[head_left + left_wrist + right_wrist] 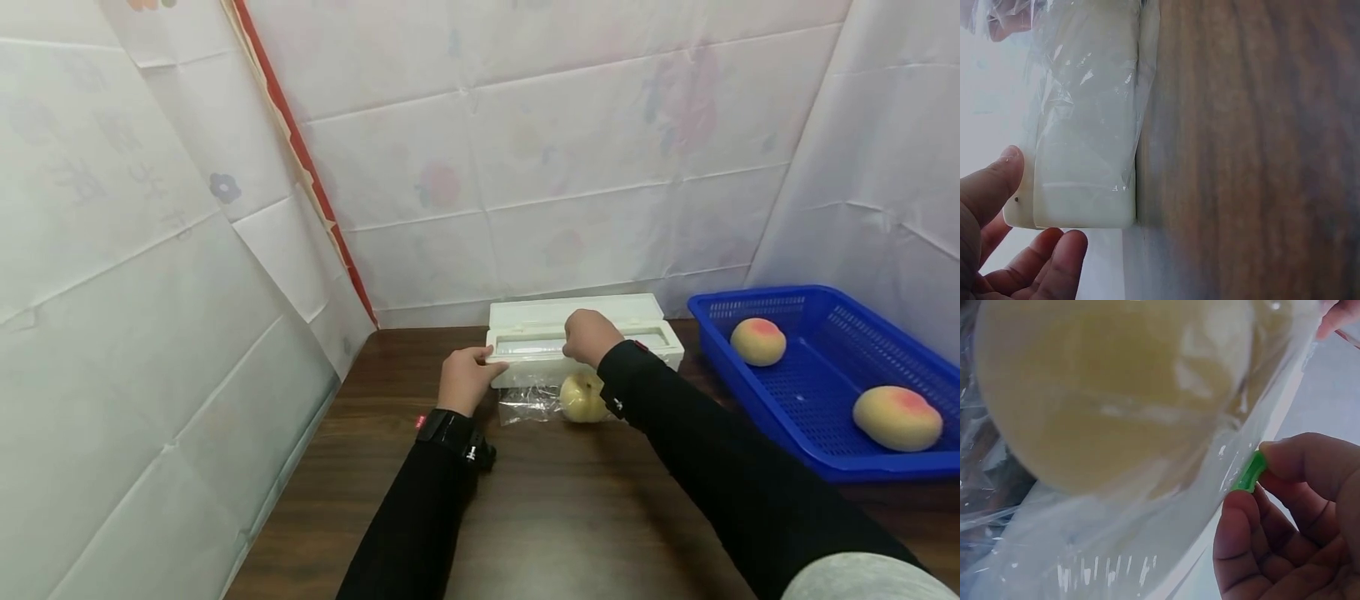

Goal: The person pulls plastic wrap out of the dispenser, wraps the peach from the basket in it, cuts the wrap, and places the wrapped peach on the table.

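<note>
A white cling film dispenser box [517, 373] lies on the table, its lid [573, 310] tipped back toward the wall. My left hand [467, 377] grips the box's left end, thumb along the front edge. Between thumb and fingertips, my right hand [1294, 512] pinches a small green slide cutter [1249, 473] at the film's edge along the box. Clear cling film [528, 404] drapes down the box's front onto the table. Under the film sits a pale yellow peach [581, 398], right against the box; it looms large in the right wrist view, and my right forearm partly covers it in the head view.
A blue plastic basket [806, 458] stands at the right, holding two peaches, one at the back [758, 342] and one nearer [897, 418]. White sheeting [562, 167] hangs behind and on both sides of the dark wooden table [555, 517].
</note>
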Demonstrator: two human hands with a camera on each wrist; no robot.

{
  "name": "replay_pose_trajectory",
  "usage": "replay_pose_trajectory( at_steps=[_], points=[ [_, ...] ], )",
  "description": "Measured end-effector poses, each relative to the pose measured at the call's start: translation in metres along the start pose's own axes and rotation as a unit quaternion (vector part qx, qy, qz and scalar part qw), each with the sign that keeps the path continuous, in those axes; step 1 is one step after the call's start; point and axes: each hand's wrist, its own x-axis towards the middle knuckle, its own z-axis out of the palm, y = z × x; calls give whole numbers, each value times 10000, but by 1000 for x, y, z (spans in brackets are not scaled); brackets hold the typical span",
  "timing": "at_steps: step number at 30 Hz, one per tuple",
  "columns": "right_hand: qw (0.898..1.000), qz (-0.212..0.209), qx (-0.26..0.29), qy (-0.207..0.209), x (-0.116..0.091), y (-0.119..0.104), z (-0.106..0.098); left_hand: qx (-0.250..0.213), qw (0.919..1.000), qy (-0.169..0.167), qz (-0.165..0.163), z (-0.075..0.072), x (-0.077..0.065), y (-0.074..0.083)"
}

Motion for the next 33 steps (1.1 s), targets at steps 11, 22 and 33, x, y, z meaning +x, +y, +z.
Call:
replay_pose_trajectory(
  at_steps=[11,22,33],
  points=[
    [9998,152,25,108,-5,9,0,-22,10000,7,1,2,-1,1],
    [9993,215,-25,293,-17,21,-1,-43,10000,7,-35,7,-3,-1],
    [9979,427,30,479,-31,57,-16,-18,10000,60,24,1,-2,-2]
  ],
)
